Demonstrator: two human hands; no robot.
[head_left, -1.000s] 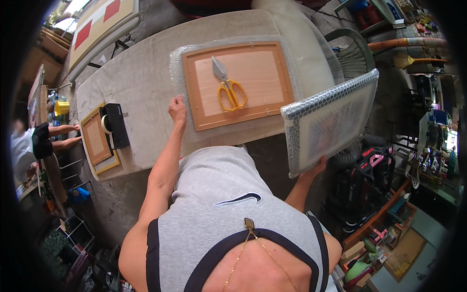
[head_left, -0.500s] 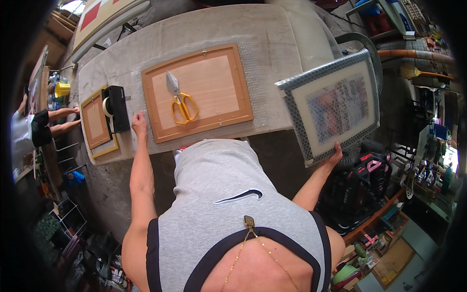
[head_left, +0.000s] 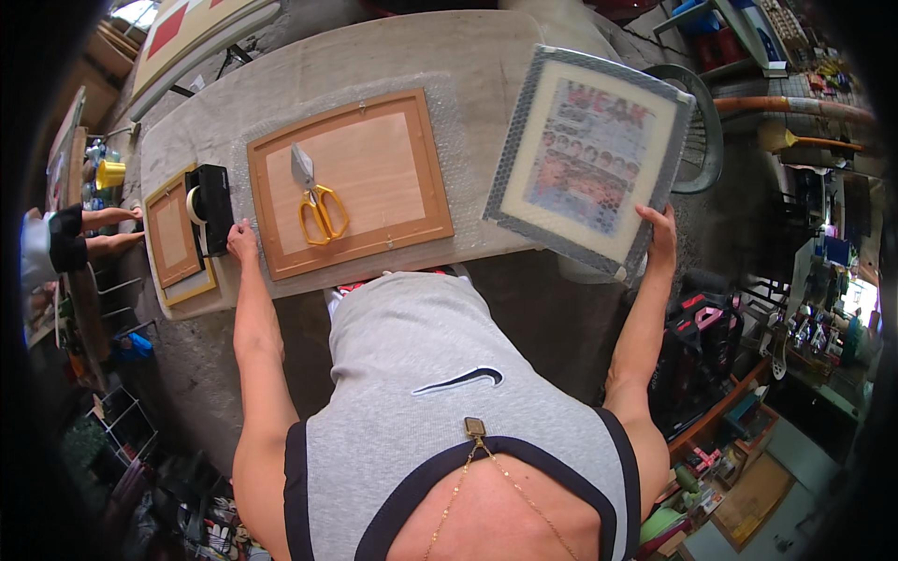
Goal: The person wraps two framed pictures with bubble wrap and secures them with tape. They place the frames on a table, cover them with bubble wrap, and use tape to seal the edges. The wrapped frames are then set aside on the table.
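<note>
- Bubble-wrapped picture frame (head_left: 587, 159): at 2 o'clock, newly swung over the desk (head_left: 309, 58), so its picture side now shows squarely.
- Right hand (head_left: 660, 234), 3 o'clock: fingers closed on the frame's right edge.
- Left hand (head_left: 243, 242), 9 o'clock: loosely curled, now just beside the tape dispenser (head_left: 217, 210); cannot tell whether it holds anything.

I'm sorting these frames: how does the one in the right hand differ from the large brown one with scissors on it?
The wrapped frame is covered in bubble wrap; the brown frame lies unwrapped on a bubbled sheet.
The wrapped frame shows a printed picture; the brown frame shows its wooden back.
The wrapped frame is held in the right hand; the brown frame lies flat under the scissors.
Both are rectangular.
</note>
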